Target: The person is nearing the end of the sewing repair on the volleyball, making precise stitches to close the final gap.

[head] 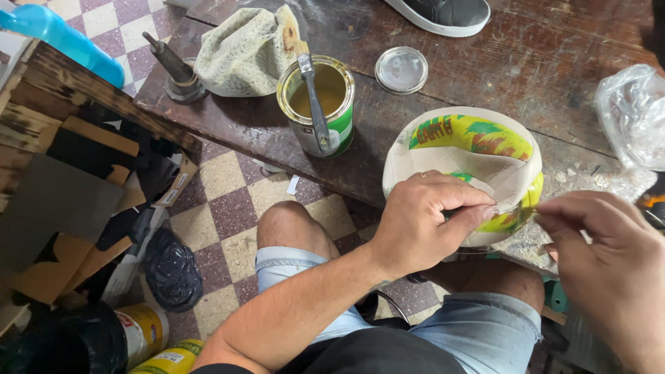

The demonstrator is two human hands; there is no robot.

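Note:
A worn ball [478,149] with white, green and yellow panels rests between my knees against the edge of the dark wooden bench [526,69]. My left hand [422,221] grips the ball's near side, thumb and fingers pinching a loose panel. My right hand [609,256] comes in from the right, fingers pinched on a thin needle-like tool [528,210] whose tip meets the ball's seam beside my left fingertips.
An open can of tan glue [318,104] with a brush [313,97] laid across it stands on the bench, near a round lid [401,69], a crumpled cloth [246,52], a metal spike stand [176,73], a plastic bag [634,114] and a shoe [443,14]. Boxes and cans crowd the checkered floor at left.

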